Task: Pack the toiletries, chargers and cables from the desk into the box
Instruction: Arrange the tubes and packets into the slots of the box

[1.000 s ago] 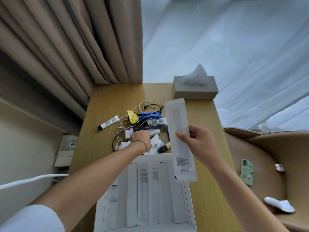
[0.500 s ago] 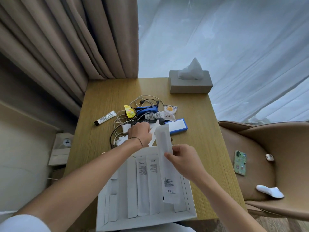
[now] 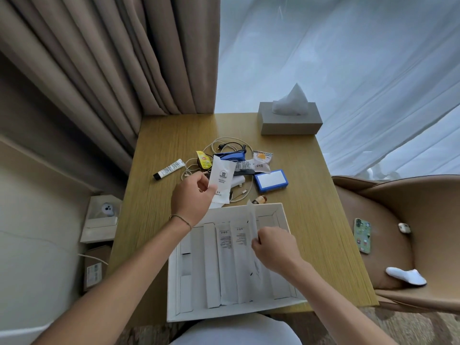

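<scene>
Left hand point(image 3: 193, 199) pinches short white paper sachet point(image 3: 222, 181) over desk | right hand point(image 3: 273, 247) grips long white paper packet point(image 3: 254, 247) inside white cardboard box point(image 3: 282, 215)

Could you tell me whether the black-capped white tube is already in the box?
No, the tube lies on the desk left of the cable pile, well beyond the box.

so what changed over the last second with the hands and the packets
The right hand brought its long packet down from above the pile into the box. The left hand left the pile and lifted a small white packet. The cables and tissue box stayed put.
</scene>
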